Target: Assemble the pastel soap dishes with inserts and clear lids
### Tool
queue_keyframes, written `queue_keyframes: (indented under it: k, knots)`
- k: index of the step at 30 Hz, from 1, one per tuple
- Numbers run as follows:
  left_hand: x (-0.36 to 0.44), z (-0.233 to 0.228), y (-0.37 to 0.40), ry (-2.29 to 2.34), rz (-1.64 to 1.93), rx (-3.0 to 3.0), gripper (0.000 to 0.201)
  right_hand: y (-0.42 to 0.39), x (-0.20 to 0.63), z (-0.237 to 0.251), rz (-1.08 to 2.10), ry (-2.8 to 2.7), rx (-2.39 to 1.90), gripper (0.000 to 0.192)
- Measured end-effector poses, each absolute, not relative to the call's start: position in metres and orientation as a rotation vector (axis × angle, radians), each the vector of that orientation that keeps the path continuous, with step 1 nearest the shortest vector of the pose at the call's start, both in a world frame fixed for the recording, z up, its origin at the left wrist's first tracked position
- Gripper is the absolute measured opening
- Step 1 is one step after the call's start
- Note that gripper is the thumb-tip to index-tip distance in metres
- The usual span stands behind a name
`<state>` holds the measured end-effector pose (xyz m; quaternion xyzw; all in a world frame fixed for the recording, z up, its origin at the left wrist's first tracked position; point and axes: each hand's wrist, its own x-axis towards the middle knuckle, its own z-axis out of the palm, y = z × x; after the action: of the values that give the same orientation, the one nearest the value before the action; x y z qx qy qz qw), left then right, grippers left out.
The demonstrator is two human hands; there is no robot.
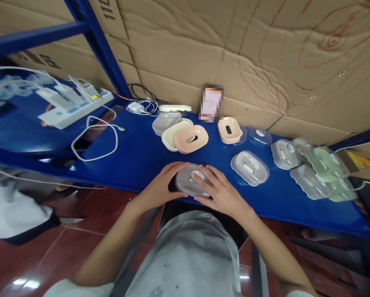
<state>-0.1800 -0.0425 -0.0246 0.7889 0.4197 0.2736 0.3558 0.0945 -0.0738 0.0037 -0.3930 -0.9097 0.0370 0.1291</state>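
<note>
A grey oval soap box with a clear lid point(189, 181) lies at the near edge of the blue shelf point(135, 152). My left hand point(160, 185) wraps its left side. My right hand point(217, 189) lies flat on its top and right side, fingers spread over the lid. Just beyond, a stack of cream and pink trays point(185, 138) sits beside a grey box base point(165, 122).
A pink box point(230, 130), a clear-lidded grey box point(249, 167) and several grey and green boxes point(322, 165) line the shelf to the right. A white power strip point(76, 109) and loose white cable point(95, 140) lie left. Cardboard backs the shelf.
</note>
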Motion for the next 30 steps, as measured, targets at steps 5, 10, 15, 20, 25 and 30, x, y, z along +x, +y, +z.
queue_keyframes:
  k: [5,10,15,20,25,30]
  knots:
    - [-0.180,-0.024,-0.043,1.075,0.719,2.041,0.085,-0.075,0.092,0.004,0.130,-2.631,-1.154,0.062]
    - [-0.180,-0.023,-0.044,1.078,0.705,2.040,0.083,-0.078,0.093,-0.014,0.050,-2.571,-1.126,0.064]
    - [-0.179,-0.027,-0.049,1.118,0.622,2.103,0.086,-0.091,0.101,-0.016,-0.082,-2.535,-1.208,0.065]
    - [-0.174,-0.018,-0.047,1.100,0.652,2.191,0.069,-0.094,0.132,-0.002,-0.245,-2.405,-1.524,0.067]
    - [-0.148,0.005,-0.030,0.952,0.626,2.379,0.053,-0.091,0.172,-0.004,-0.293,-2.255,-1.736,0.067]
    - [-0.097,0.020,0.001,0.792,0.619,2.599,0.049,-0.091,0.201,-0.010,-0.356,-2.199,-1.794,0.067]
